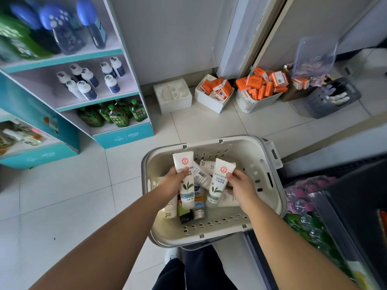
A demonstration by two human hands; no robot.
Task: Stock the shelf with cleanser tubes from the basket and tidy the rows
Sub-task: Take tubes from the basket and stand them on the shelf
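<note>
A cream plastic basket [247, 151] stands on the floor in front of me with several tubes lying in it. My left hand [172, 181] grips a white cleanser tube with a green leaf and red seal [186, 185], held upright above the basket. My right hand [240, 185] grips a second matching white cleanser tube [218, 181], tilted slightly. Below them lie other tubes [201, 174], some white, one blue and one dark green. The teal and white shelf unit [125, 135] stands at the left.
The shelf holds blue-capped bottles [88, 80], green pouches [117, 116] and large bottles on top. Along the far wall sit a white foam box [172, 95], boxes and a basket of orange cartons [257, 88] and a grey basket [333, 99]. A dark bin of goods [335, 206] is at right.
</note>
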